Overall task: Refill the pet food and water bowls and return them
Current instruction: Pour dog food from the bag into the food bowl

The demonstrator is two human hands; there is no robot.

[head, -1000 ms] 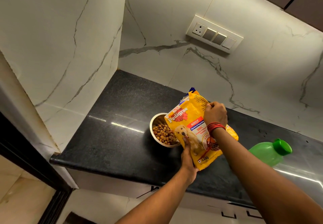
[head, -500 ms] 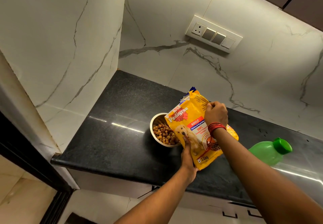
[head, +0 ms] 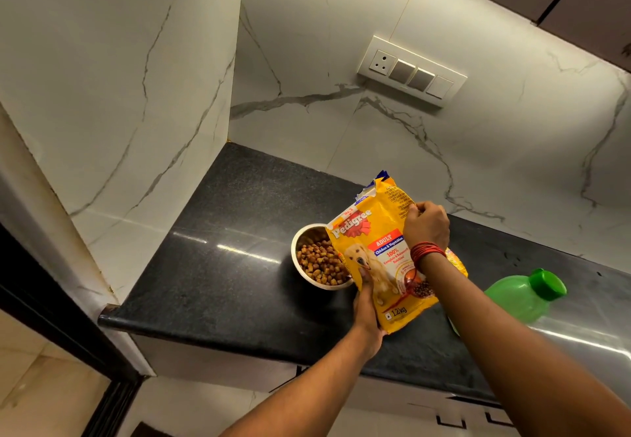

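Food bowl (head: 294,249): quantity one, steel, standing on the table (head: 222,283) about midway between its back edge and front edge, to the right of the left-hand corner. Contents: brown kibble (head: 319,260), filling most of the visible interior.

Food bag (head: 379,252): quantity one, yellow, labelled "Pedigree" and "Adult". It is held just right of the bowl, and its left edge overlaps the bowl's right rim in this view. The top of the bag is torn open; its contents are not visible.

Left grip (head: 367,303): closed on the bag's lower left edge, thumb on the printed face.

Right grip (head: 426,223): fingers curled, pinching the bag's upper right part. A band of red threads (head: 426,254) circles this wrist.

Bottle (head: 519,296): quantity one, green, with a green cap (head: 546,284) fitted. It appears to lie on its side towards the table's right end, cap pointing up and right. Its contents cannot be determined.

Switch plate (head: 411,71): quantity one, on the wall above the table.
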